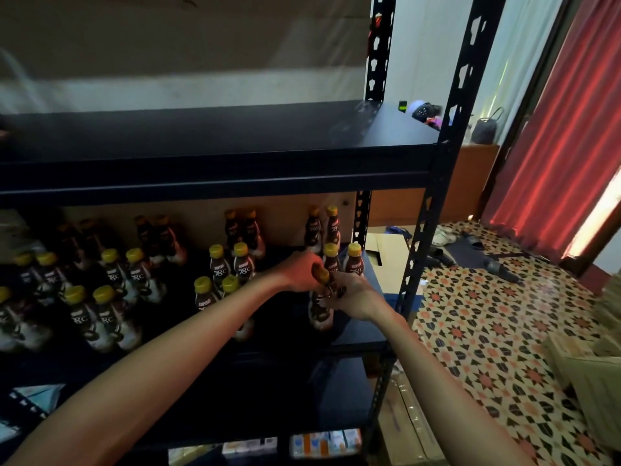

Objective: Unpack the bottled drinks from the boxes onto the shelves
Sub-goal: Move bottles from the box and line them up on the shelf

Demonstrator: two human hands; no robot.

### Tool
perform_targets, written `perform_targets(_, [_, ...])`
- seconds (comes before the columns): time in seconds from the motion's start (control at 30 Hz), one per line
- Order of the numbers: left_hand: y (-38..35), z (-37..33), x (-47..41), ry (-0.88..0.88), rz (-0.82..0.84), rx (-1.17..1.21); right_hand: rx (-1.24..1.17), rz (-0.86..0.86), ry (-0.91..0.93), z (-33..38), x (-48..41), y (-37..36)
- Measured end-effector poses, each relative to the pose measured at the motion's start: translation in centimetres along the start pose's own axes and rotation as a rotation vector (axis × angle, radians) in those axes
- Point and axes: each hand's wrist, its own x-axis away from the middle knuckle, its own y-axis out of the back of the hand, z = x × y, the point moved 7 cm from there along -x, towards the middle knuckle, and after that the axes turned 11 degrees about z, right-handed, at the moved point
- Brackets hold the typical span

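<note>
Head view: found both hands at right end of middle shelf (349, 336), closed round one bottle (321, 316) standing near shelf's front right corner. Logged left hand (299, 272) curled over neck just below yellow cap (321, 274); right hand (353, 295) wrapped round shoulder from right side. Could not tell whether a second bottle hidden behind right hand's fingers. Judged main risk as tipping: tall narrow bottle, gripped high, base close to front lip and to open right end, no rail seen at either edge; a sideways nudge on release likely to send it off towards tiled floor (504, 331). Judged second risk as knocking neighbours: rear pair of bottles (354, 260) directly behind hands, left pair of bottles (203, 292) just beside left forearm; low withdrawal of that forearm across row likely to topple them in a chain. Noted headroom capped by upper shelf (218, 176) and sideways room by upright post (420, 264) near right wrist. Noted open room only straight back towards body, plus bare shelf patches between pairs.
</note>
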Motion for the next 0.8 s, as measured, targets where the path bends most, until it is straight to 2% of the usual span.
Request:
perform_targets(0.33, [-0.1, 0.1, 0.2, 0.004, -0.008, 0.016, -0.028, -0.002, 0.072, 0.5, 0.8, 0.1])
perform_targets(0.63, [1.0, -0.3, 0.0, -0.011, 0.048, -0.010, -0.009, 0.056, 0.032, 0.9, 0.9, 1.4])
perform_targets(0.8, [4.7, -1.7, -1.1, -0.014, -0.028, 0.123, -0.059, -0.089, 0.099, 3.0, 0.9, 6.3])
